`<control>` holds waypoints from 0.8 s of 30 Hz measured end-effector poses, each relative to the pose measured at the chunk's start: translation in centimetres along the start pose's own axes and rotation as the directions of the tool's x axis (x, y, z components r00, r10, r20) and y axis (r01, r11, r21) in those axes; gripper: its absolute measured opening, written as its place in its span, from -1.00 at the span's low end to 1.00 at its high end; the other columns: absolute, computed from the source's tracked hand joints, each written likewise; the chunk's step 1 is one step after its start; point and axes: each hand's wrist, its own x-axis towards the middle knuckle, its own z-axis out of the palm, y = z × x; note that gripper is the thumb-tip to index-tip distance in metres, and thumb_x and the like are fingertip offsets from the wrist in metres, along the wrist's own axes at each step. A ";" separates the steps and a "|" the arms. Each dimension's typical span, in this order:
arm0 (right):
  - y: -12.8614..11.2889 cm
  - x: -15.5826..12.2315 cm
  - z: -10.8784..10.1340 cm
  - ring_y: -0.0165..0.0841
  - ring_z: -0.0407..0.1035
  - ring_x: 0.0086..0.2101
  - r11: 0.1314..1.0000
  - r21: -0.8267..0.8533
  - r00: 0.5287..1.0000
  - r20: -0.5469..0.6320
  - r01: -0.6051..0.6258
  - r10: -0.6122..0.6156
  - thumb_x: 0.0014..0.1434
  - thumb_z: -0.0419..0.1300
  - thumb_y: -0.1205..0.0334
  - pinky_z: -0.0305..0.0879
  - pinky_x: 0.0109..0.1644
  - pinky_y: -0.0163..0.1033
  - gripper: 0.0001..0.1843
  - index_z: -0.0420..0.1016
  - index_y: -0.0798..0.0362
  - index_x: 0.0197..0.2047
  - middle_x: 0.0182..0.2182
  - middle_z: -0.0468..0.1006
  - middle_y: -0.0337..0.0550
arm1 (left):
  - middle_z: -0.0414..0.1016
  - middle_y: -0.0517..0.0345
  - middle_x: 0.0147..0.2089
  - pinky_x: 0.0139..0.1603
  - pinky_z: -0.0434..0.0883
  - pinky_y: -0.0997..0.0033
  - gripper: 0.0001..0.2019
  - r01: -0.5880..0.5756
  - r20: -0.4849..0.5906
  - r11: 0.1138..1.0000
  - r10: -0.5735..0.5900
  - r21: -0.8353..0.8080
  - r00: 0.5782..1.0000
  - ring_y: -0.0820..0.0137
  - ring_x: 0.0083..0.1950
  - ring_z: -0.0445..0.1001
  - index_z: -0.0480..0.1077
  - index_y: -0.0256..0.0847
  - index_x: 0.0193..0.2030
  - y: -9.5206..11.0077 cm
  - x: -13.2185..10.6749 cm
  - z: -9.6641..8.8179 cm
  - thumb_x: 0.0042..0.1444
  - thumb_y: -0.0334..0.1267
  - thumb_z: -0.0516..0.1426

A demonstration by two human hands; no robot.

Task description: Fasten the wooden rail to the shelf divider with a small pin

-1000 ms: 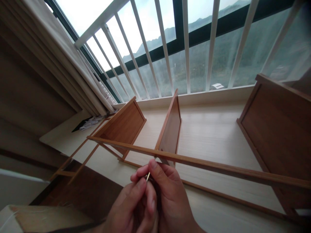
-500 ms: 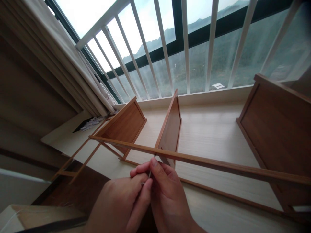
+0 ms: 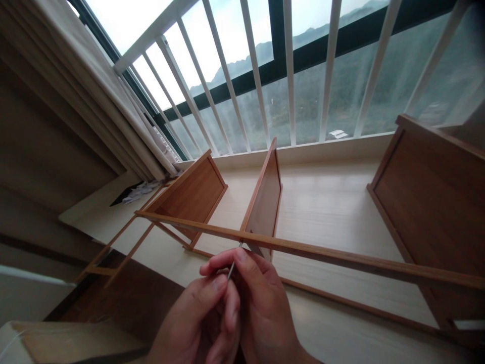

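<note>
Left hand has re-pinched beside the right hand; both grip the thin metal key, tip again at the front rail joint below the divider panel. Turning continues.

2 hands pinching thin tool, wooden rail

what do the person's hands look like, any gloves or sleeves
Both hands are bare: no gloves, rings or watch show on the left hand or the right hand. No sleeve reaches into the picture; the wrists run off the bottom edge. The fingernails are short and plain.
</note>
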 end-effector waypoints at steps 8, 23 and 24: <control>0.2 0.0 -0.1 -0.46 0.44 -0.49 0.998 0.012 0.997 -0.045 -0.059 0.060 0.14 0.28 -0.11 0.35 -0.31 -0.37 -0.57 0.63 0.14 -0.35 -0.40 0.65 -0.04 | -0.02 0.40 -0.76 -0.70 0.05 0.65 -0.61 -0.020 0.050 0.982 0.030 -0.187 0.998 0.61 -0.78 -0.04 0.31 -0.25 -0.40 -1.0 0.0 0.5 0.40 -0.12 -0.10; 0.4 0.1 -0.2 -0.44 0.45 -0.44 0.999 -0.016 0.998 -0.040 -0.041 0.041 0.12 0.28 -0.15 0.35 -0.30 -0.38 -0.55 0.61 0.14 -0.37 -0.42 0.63 -0.07 | -0.08 0.42 -0.77 -0.70 0.05 0.66 -0.64 0.027 0.117 0.945 0.012 -0.327 0.993 0.60 -0.78 -0.12 0.33 -0.23 -0.37 -0.7 -0.1 0.6 0.40 -0.13 -0.09; 0.4 0.1 -0.2 -0.44 0.45 -0.44 0.999 -0.017 0.998 -0.043 -0.043 0.042 0.12 0.28 -0.14 0.36 -0.30 -0.38 -0.55 0.60 0.14 -0.38 -0.43 0.63 -0.07 | -0.08 0.42 -0.77 -0.70 0.04 0.66 -0.64 0.037 0.126 0.940 0.006 -0.340 0.992 0.59 -0.78 -0.14 0.34 -0.23 -0.37 -0.7 -0.1 0.6 0.40 -0.14 -0.09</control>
